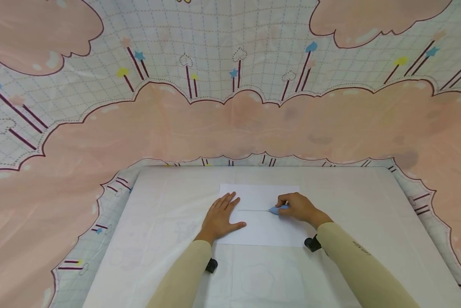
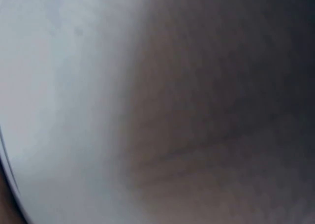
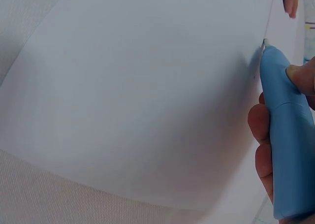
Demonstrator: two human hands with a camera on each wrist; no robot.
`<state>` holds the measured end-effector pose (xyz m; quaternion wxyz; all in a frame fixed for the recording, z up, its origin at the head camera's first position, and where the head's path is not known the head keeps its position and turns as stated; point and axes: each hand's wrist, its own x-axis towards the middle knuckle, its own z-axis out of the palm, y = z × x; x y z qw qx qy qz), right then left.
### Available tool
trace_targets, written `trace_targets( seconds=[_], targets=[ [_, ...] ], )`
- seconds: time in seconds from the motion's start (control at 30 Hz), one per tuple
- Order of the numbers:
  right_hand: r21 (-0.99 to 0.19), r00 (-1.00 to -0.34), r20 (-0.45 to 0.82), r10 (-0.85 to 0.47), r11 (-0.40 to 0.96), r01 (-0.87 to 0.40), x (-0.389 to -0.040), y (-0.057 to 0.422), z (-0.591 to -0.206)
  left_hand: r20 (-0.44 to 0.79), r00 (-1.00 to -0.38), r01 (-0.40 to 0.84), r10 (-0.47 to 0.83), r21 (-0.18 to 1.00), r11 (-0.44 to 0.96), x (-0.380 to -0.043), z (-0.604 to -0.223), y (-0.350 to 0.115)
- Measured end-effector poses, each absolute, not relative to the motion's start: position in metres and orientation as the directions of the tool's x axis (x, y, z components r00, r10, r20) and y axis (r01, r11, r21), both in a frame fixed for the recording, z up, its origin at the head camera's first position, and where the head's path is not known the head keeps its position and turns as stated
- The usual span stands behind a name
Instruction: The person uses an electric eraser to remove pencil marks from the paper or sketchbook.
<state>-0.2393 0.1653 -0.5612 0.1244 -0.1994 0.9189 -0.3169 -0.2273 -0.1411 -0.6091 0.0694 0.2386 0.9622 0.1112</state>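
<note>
A white sheet of paper [image 1: 261, 234] lies on the covered table, with a thin straight line [image 1: 251, 210] running across it. On the sheet's left part rests my left hand [image 1: 220, 214], palm down with fingers spread. My right hand [image 1: 296, 206] grips a thick light-blue craft knife [image 3: 288, 135], thumb on top and fingers curled below. Its small metal tip [image 3: 265, 43] is at the right end of the line, low over the paper. The left wrist view is blurred, mostly a shaded surface close to the lens.
A white cloth [image 1: 169, 201] covers the table. Behind and around it hangs a patterned curtain [image 1: 230, 124] with peach clouds. Dark wrist devices [image 1: 312, 244] sit below both forearms, near the paper's lower edge.
</note>
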Motion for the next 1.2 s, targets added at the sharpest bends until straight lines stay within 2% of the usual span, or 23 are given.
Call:
trace_targets(
  seconds=[0.53,1.2],
  targets=[
    [-0.632,-0.896,-0.104,-0.431,0.724,-0.274,-0.236,0.157,-0.562,-0.062,-0.873,0.458,0.484,0.241,0.856,-0.228,-0.611,-0.142],
    [-0.623,-0.913,-0.118,-0.39,0.745,-0.238,-0.229,0.173,-0.56,-0.065,-0.87,0.464,0.489,0.228,0.856,-0.228,-0.611,-0.145]
  ],
)
